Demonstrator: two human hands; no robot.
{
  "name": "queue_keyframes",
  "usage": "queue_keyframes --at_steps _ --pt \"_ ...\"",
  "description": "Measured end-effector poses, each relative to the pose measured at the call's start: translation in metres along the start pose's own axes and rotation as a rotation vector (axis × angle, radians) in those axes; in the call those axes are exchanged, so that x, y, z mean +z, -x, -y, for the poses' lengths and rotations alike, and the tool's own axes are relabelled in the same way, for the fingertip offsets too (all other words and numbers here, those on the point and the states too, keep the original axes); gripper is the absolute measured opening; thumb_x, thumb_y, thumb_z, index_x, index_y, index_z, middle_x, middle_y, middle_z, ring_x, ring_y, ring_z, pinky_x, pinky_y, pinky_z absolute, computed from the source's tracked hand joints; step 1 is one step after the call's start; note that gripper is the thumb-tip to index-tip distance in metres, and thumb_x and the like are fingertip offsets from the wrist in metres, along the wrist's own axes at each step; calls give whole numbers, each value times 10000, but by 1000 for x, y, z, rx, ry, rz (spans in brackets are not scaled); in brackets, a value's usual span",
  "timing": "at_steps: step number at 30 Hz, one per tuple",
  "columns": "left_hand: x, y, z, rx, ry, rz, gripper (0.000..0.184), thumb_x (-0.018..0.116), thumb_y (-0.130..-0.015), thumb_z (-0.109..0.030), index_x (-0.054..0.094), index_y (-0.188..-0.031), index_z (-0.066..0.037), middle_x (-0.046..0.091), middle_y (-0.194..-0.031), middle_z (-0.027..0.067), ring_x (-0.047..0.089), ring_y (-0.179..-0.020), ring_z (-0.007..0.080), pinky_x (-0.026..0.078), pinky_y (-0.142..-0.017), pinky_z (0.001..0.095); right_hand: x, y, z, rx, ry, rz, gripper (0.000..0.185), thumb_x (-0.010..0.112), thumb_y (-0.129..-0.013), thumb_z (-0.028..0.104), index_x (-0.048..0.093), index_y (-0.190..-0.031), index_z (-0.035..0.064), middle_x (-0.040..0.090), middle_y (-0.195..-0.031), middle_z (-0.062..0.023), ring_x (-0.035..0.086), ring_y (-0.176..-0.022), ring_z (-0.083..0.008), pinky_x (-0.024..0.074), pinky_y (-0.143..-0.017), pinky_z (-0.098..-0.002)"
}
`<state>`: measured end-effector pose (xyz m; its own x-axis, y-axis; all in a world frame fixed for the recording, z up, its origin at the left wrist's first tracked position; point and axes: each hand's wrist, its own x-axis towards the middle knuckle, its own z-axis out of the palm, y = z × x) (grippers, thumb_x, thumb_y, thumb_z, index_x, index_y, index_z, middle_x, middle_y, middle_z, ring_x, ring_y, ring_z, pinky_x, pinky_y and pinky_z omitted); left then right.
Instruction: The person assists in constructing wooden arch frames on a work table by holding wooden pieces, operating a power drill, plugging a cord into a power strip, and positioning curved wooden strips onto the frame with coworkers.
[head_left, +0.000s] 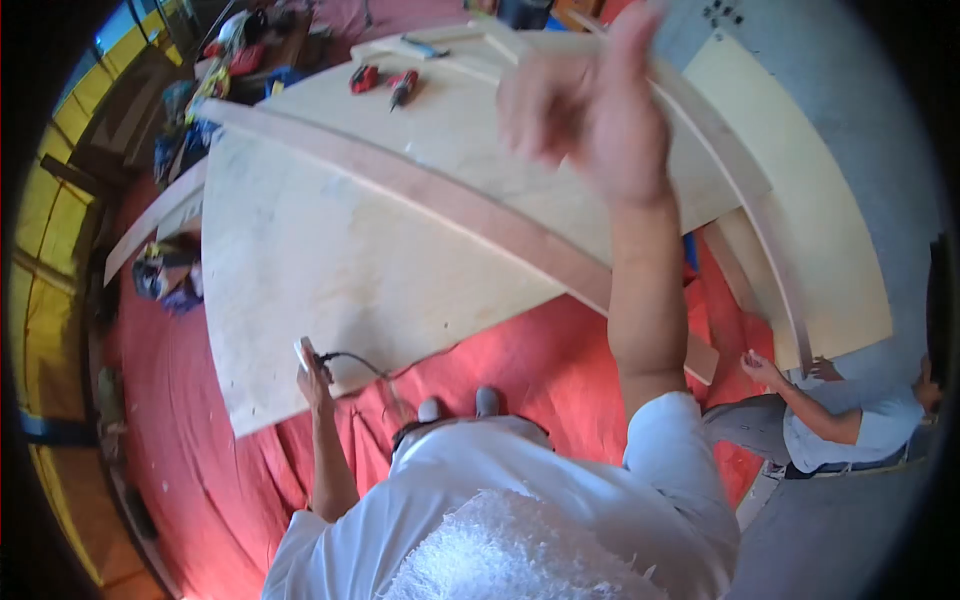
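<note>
My right hand (600, 125) is raised high in front of the camera, close and slightly blurred. Its thumb sticks out away from loosely bent fingers, and nothing shows in it. Low on the left, my left hand (316, 385) is closed around a small pale device (306, 352) with a black cord (360, 360) running from it. That hand is by the near edge of a large plywood sheet (300, 270). Across the sheet lies a long curved wooden strip (420, 190), passing behind my right forearm.
A red cordless drill (403, 86) and another red tool (364, 79) lie on the plywood. Red cloth (520, 350) covers the floor around my feet. At right, a co-worker (850, 420) sits low beside another curved strip (740, 185). Assorted gear (170, 270) sits at left.
</note>
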<state>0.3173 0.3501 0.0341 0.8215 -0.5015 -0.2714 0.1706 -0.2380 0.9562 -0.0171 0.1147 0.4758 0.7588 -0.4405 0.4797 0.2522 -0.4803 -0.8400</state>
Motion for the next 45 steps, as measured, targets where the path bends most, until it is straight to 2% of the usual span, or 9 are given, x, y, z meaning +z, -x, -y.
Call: queue_keyframes --at_steps 3,6,9,13,24,33,35,40,45 --pt "-2 -15 10 78 16 27 515 540 -886 -581 566 -784 -76 463 -541 -15 431 -440 69 342 -404 227 12 65 -60 124 52 -37 337 560 -945 339 621 -955 8 593 -853 -75 557 -773 -112 461 -740 -264" --pt "-13 -33 31 19 -79 5 634 477 -863 -674 597 -773 -58 480 -542 2 446 -447 100 336 -412 259 -26 159 -159 543 849 -57 801 720 -782 346 349 -1393 -16 401 -1418 -222 375 -1329 -333 314 -1095 -383" --pt "-15 -34 28 19 -135 15 721 452 -830 -733 628 -779 -35 511 -572 28 486 -488 127 365 -437 296 -119 360 -285 1124 911 11 1249 778 -619 564 48 -1497 58 136 -1531 -236 123 -1425 -366 196 -1143 -472" --pt "-21 -57 56 -23 -288 46 750 443 -827 -739 629 -754 -16 508 -546 35 498 -487 139 388 -446 311 -129 451 -275 1492 880 -283 1116 704 -644 657 246 -1461 51 319 -1455 -249 302 -1360 -378 306 -1096 -458" --pt "-9 -32 25 103 -426 -26 727 480 -819 -727 591 -707 -17 520 -525 47 517 -456 150 405 -431 305 -59 446 -275 1251 1097 -435 701 650 -723 632 608 -1069 24 632 -1046 -214 587 -1016 -375 461 -870 -480" --pt "8 -10 15 92 -216 153 601 500 -869 -644 534 -756 -55 485 -545 18 466 -426 109 368 -389 251 83 403 -331 554 1041 -818 404 672 -808 167 562 -1162 5 593 -1120 -206 543 -1064 -369 412 -950 -456" --pt "28 23 4 204 -176 314 518 516 -909 -557 528 -790 -53 483 -561 15 462 -438 94 365 -392 238 123 317 -248 560 348 -469 395 612 -837 113 542 -1205 -11 574 -1177 -212 549 -1115 -319 437 -964 -406" --pt "90 93 -16 377 -263 539 422 541 -937 -450 516 -807 -49 458 -594 -14 397 -500 84 305 -445 247 223 261 -284 406 457 -206 479 629 -863 215 495 -1244 -43 542 -1223 -244 532 -1135 -372 430 -969 -415" --pt "117 135 -58 413 -286 631 504 499 -943 -492 525 -814 -5 487 -607 36 427 -521 124 341 -461 290 219 237 -260 617 326 34 305 583 -902 273 549 -1045 5 613 -841 -215 612 -795 -370 467 -690 -470"
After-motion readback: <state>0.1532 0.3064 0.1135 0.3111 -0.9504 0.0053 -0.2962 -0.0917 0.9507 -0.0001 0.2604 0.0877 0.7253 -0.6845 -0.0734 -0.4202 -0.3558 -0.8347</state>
